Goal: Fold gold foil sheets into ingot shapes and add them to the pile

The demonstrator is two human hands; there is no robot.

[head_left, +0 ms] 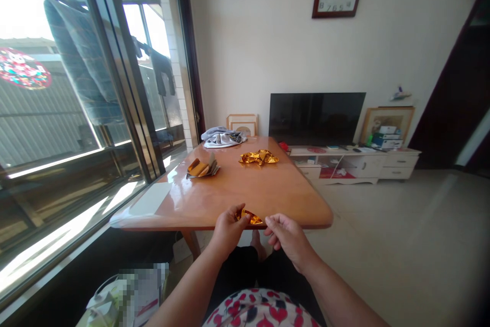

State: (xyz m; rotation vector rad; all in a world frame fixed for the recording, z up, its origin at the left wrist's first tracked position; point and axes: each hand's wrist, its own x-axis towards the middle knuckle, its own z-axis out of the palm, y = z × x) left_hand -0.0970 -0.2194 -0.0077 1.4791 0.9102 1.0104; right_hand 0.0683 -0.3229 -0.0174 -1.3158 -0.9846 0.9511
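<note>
Overlooking a glossy wooden table (229,186) beside a window: crumpled gold foil (259,157) heaped mid-table, folded gold pieces (198,167) stacked on a wrapper to the left (neater than the heap), a white cloth bundle (223,137) beyond. Left hand (228,230) curled, pinching a small gold foil piece (249,217) at the near edge; right hand (288,237) just beside it, thumb and forefinger nearly closed, hold unclear.

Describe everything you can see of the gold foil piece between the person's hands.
The gold foil piece is small, shiny and orange-gold, with creased, folded-looking facets; its exact shape is hard to make out. The fingers of the left hand grip its left end, while its right tip reaches the fingertips of the right hand, though contact there is unclear. It sits just above the near edge of the wooden table.
</note>
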